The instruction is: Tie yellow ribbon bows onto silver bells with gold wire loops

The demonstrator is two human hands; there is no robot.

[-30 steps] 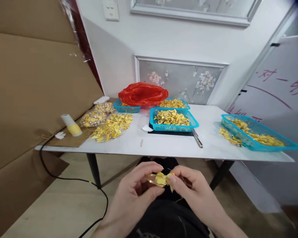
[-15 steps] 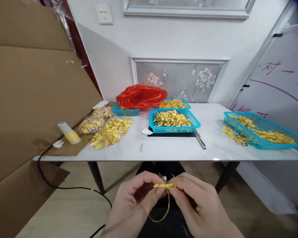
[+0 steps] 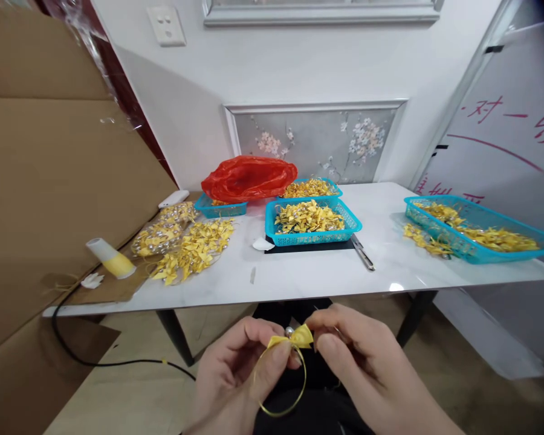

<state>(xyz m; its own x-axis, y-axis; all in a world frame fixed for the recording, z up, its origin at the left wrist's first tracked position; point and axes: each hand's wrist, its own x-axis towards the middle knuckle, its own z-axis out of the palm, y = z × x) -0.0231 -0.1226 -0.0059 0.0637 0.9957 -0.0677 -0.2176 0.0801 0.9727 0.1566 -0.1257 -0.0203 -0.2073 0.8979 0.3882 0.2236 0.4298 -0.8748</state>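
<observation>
Between the thumb and fingers of my left hand (image 3: 249, 362) is a small yellow ribbon bow (image 3: 301, 337). A silvery bead (image 3: 289, 331) sits at the bow's middle, and a thin yellow loop of cord (image 3: 281, 414) hangs below it. My right hand (image 3: 358, 356) is closed at the bow's right loop, thumb and index finger against its edge. That loop is spread and faces up. Both hands are over my dark-clothed lap, in front of the table edge.
The white table (image 3: 299, 275) holds a blue basket (image 3: 315, 240) of yellow bows, another basket (image 3: 480, 251) at right, and a red plastic bag (image 3: 249, 181). Loose bows (image 3: 194, 251) lie at left near a cone-shaped spool (image 3: 111, 258). A metal-bladed cutter (image 3: 362, 252) lies by the middle basket.
The bow's right loop has turned up and opened out. My right hand has shifted slightly outward, while my left keeps its pinch. The whole view has tilted a little.
</observation>
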